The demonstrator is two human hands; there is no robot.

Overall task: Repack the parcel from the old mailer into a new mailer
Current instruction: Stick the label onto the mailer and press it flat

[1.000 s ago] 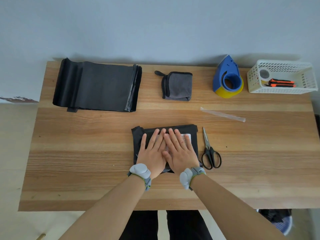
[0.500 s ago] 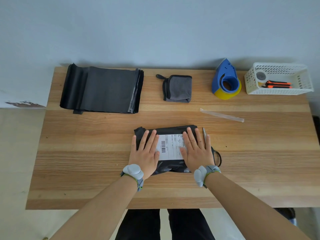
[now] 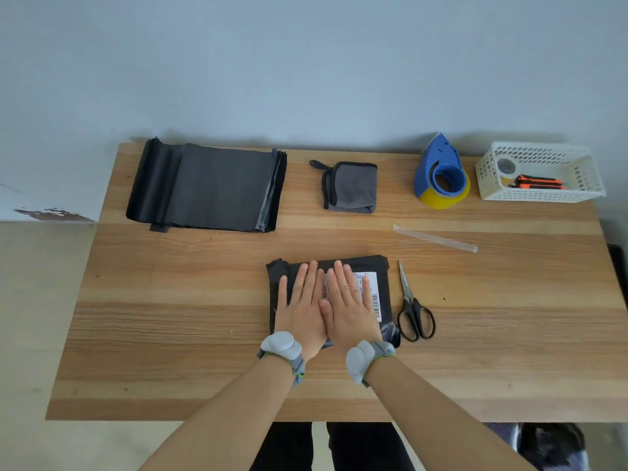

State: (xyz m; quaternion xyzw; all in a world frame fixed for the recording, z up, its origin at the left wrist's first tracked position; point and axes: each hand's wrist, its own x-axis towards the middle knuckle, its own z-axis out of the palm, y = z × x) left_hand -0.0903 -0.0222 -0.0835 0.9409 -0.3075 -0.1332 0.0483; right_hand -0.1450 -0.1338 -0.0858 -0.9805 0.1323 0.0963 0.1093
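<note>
A black mailer parcel (image 3: pixel 384 266) with a white barcode label (image 3: pixel 373 290) lies flat in the middle of the wooden table (image 3: pixel 170 317). My left hand (image 3: pixel 300 302) and my right hand (image 3: pixel 350 302) rest palm-down side by side on top of it, fingers spread, thumbs touching. They cover most of the label. A stack of new black mailers (image 3: pixel 207 188) lies at the back left. A folded grey cloth pouch (image 3: pixel 351 186) sits at the back centre.
Black scissors (image 3: pixel 413 309) lie just right of the parcel. A clear peeled strip (image 3: pixel 435 238) lies behind them. A blue and yellow tape dispenser (image 3: pixel 441 175) and a white basket (image 3: pixel 540 195) holding an orange cutter stand at the back right.
My hands were together, slid apart to the parcel's two sides and uncovered the label, and have now come back together over its middle.
</note>
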